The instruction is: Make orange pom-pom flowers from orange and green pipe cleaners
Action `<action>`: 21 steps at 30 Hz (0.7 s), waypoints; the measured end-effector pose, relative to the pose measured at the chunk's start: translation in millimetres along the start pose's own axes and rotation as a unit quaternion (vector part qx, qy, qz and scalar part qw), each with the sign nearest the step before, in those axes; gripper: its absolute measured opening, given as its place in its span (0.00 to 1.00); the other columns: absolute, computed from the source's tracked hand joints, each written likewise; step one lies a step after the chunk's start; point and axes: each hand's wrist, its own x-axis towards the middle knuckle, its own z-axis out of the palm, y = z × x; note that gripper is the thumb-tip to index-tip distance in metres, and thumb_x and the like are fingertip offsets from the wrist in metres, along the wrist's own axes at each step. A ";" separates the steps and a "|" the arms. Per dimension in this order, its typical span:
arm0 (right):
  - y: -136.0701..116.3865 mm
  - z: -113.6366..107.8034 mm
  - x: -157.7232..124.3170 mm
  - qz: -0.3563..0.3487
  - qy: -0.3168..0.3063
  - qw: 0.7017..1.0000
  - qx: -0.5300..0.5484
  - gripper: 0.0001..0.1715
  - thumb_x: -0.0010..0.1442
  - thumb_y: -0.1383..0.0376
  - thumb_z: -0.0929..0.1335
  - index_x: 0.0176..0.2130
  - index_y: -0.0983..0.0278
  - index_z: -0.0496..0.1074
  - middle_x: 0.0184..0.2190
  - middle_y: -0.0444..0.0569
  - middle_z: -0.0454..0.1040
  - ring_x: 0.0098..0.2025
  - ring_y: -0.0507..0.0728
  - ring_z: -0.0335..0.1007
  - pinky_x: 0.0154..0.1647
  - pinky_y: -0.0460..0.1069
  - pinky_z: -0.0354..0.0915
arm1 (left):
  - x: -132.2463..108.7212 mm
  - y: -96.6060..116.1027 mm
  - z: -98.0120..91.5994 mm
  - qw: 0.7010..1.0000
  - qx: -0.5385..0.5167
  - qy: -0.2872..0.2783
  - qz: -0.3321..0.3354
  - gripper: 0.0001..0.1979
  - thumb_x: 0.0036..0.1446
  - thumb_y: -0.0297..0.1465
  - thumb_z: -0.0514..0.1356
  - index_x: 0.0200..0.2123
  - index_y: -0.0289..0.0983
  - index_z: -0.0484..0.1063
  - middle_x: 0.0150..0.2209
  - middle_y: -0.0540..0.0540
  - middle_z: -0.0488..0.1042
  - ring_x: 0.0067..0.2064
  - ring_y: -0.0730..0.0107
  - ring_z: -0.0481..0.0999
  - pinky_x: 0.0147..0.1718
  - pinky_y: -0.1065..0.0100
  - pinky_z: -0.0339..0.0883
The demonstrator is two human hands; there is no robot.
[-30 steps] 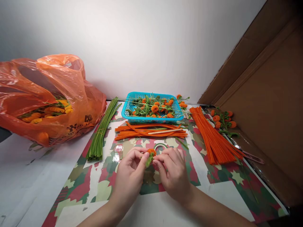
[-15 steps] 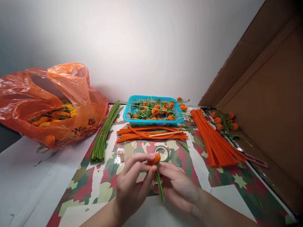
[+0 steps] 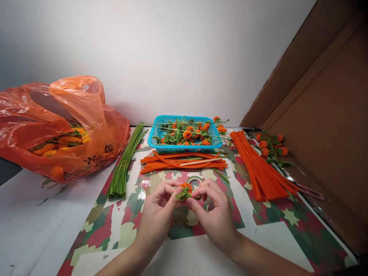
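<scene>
A: What fills most of the space?
B: The desk [image 3: 28,222], covered partly with a sheet patterned in green, red and cream. A brown cardboard panel [image 3: 324,92] walls off the right side. On the left bulges a thin, crumpled orange plastic bag [image 3: 97,142] with yellow and orange pieces inside.
A: And between those?
B: A blue basket [image 3: 185,147] with lattice sides, heaped with orange balls and green stems. Right of it fans a bundle of straight, fuzzy orange strips [image 3: 258,168]; left, a banded green bundle [image 3: 125,165]. Looser orange strips [image 3: 161,166] lie crosswise in front.
A: Where are the hands?
B: Nearer than those loose strips, fingertips almost meeting. The right hand [image 3: 215,207] partly blocks a tape roll [image 3: 195,179].
A: Holding what?
B: The left hand [image 3: 161,201] pinches a small ribbed orange ball [image 3: 186,187] with fuzzy green below it; the right thumb and forefinger nip the green strip [image 3: 197,198] beside it.
</scene>
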 end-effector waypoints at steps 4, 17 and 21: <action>1.8 -3.3 3.6 -0.030 0.009 0.999 0.007 0.07 0.53 0.72 0.70 0.34 0.62 0.73 0.31 0.43 0.68 0.32 0.51 0.64 0.31 0.46 0.62 | -1.2 2.2 -0.2 1.000 -0.012 -0.015 0.001 0.12 0.52 0.34 0.65 0.22 0.35 0.69 0.37 0.48 0.68 0.37 0.71 0.72 0.31 0.74 0.71; 1.9 -11.7 10.8 -0.053 -0.016 0.998 0.044 0.05 0.52 0.69 0.73 0.31 0.60 0.76 0.32 0.45 0.69 0.37 0.53 0.68 0.37 0.47 0.66 | -3.3 -1.9 -3.9 0.997 -0.022 -0.063 0.050 0.03 0.53 0.31 0.64 0.33 0.39 0.74 0.44 0.45 0.70 0.48 0.63 0.72 0.38 0.72 0.73; 0.2 -17.3 14.9 -0.025 -0.088 0.993 0.070 0.03 0.53 0.67 0.73 0.30 0.61 0.74 0.32 0.46 0.71 0.38 0.54 0.68 0.38 0.48 0.66 | 0.3 -4.3 -4.2 0.995 -0.035 -0.080 0.049 0.06 0.52 0.30 0.65 0.35 0.39 0.73 0.43 0.46 0.72 0.48 0.65 0.73 0.40 0.72 0.72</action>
